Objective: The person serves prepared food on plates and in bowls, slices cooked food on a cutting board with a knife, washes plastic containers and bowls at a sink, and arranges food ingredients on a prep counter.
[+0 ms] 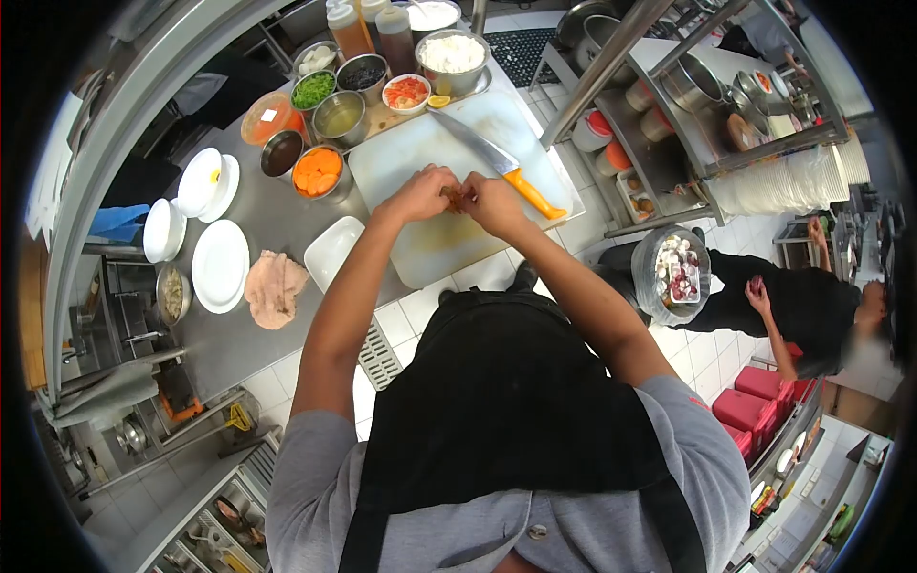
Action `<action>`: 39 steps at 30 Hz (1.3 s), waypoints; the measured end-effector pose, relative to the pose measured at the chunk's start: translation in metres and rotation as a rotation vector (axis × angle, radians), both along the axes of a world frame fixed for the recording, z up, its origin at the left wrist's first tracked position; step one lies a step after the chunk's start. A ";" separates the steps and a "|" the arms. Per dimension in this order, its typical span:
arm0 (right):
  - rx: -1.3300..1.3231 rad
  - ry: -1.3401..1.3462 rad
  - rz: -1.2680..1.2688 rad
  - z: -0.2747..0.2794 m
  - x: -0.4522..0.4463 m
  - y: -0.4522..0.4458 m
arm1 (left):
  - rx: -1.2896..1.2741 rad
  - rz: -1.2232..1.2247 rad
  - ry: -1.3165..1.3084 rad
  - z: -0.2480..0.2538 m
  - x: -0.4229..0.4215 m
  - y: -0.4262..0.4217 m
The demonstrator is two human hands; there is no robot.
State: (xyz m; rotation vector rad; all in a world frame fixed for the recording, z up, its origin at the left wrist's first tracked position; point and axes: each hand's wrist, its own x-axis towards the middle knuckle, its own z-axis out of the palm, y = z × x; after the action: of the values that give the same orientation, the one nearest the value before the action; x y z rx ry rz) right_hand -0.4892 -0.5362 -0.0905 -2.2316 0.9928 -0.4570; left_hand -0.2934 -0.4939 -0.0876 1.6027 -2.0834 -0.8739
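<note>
Over the white cutting board, my left hand and my right hand meet with fingers pinched on a small brownish piece of food. The fingers partly hide it. A knife with a yellow handle lies on the board, just beyond my right hand, its blade pointing to the upper left. Left of the board, a bowl of sliced carrots stands near my left forearm. An empty white rectangular dish sits beside the board's lower left edge.
Bowls of green herbs, red vegetables and white food stand behind the board. White plates and a pinkish cloth lie left. A metal shelf rises right; a co-worker stands below it.
</note>
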 end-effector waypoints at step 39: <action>-0.295 0.183 0.090 -0.007 0.012 0.018 | -0.186 0.125 -0.078 0.002 0.027 0.053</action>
State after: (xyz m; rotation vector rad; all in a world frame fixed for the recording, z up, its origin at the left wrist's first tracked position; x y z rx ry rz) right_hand -0.4774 -0.5183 -0.0971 -2.6100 0.9619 -0.3846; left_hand -0.2662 -0.4410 -0.0854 1.6689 -2.0242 -0.5669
